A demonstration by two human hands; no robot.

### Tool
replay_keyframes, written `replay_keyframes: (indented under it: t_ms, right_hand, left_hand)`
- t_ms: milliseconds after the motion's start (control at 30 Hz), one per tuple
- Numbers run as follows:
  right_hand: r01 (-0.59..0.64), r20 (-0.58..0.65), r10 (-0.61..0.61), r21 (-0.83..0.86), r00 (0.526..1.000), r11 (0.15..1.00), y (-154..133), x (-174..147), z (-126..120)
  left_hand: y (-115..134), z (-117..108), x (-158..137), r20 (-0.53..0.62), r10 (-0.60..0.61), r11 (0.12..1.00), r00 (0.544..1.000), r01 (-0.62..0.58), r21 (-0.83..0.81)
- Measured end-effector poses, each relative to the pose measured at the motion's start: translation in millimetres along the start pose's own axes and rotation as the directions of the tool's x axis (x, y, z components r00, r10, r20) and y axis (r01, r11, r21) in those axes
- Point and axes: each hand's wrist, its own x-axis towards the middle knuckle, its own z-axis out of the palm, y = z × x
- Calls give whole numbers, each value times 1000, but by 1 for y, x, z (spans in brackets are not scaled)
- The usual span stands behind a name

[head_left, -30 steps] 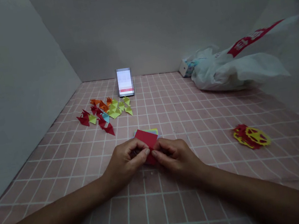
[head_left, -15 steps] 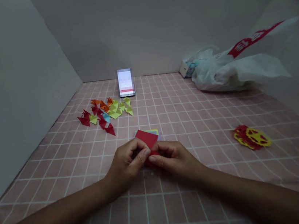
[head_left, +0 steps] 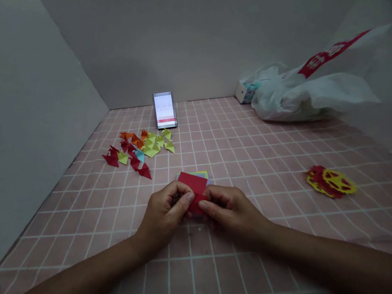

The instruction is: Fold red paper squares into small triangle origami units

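Between my two hands is a piece of red paper, its upper part lying over a small stack of coloured paper. My left hand pinches the paper from the left with thumb and fingers. From the right, my right hand grips it the same way, thumb on top. The thumbs are a short gap apart, with red showing between them. My fingers hide the paper's lower edges, so I cannot tell how it is folded there.
Several small folded paper birds lie at the left. Behind them stands a lit phone. Red and yellow cut-out shapes are on the right. A white plastic bag and a small box sit at the back right.
My thumbs have moved slightly apart, and more red paper shows between them. Both hands still hold it in nearly the same place.
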Motion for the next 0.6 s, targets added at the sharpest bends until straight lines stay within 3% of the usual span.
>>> replay_keyframes:
  t_ms: [100,267,500,600]
  right_hand:
    - [-56,-18,58,83,998,995,5,0,2]
    - [-145,51,139,154,989,977,7,-1,6]
    - [-135,62,126,184,990,974,2,-2,7]
    - [-116,70,109,107,992,987,1,-4,7]
  left_hand:
    - [1,0,-2,-51,63,995,997,-58,80]
    - [0,3,-6,-19,213,935,977,-198,295]
    - [-1,7,-8,-46,350,845,936,-294,448]
    - [-1,7,-7,-46,380,820,924,-313,478]
